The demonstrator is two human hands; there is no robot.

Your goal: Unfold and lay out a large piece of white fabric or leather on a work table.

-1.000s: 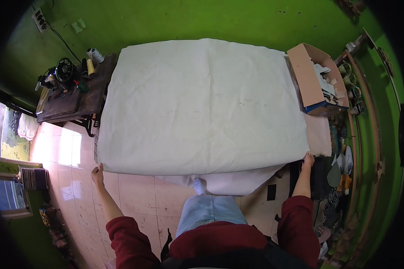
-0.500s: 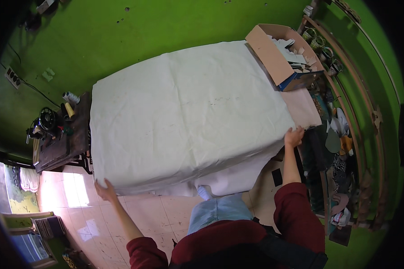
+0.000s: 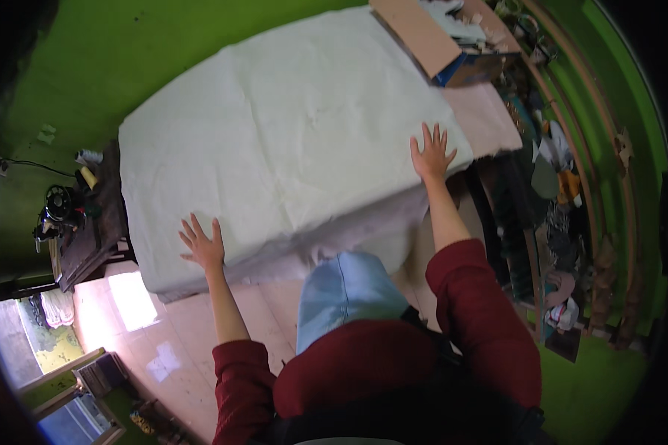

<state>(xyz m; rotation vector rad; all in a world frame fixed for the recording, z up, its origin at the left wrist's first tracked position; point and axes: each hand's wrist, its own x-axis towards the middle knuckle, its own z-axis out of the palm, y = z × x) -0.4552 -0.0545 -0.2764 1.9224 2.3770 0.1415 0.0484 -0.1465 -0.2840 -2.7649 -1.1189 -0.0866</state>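
Note:
A large off-white sheet of material (image 3: 289, 141), faintly creased, is spread over a table and hangs down past its front edge. My left hand (image 3: 205, 245) lies over the sheet near its front left part, palm down with fingers spread. Farther right, my right hand (image 3: 432, 156) is over the sheet near its right front corner, its fingers likewise spread. Neither hand holds anything. Whether the palms press on the sheet or hover just over it, I cannot tell. The table beneath is hidden by the sheet.
A cardboard box (image 3: 453, 44) of scraps stands at the far right corner, by a bare pale board (image 3: 482, 119). To the left is a sewing machine (image 3: 59, 204) with thread cones (image 3: 87, 176). Cloth pieces (image 3: 568, 185) crowd the wooden rack at right. A green wall rises behind.
Both hands have left the sheet's front corners and moved inward onto its top, fingers now spread. My view has shifted, and my body is closer to the table.

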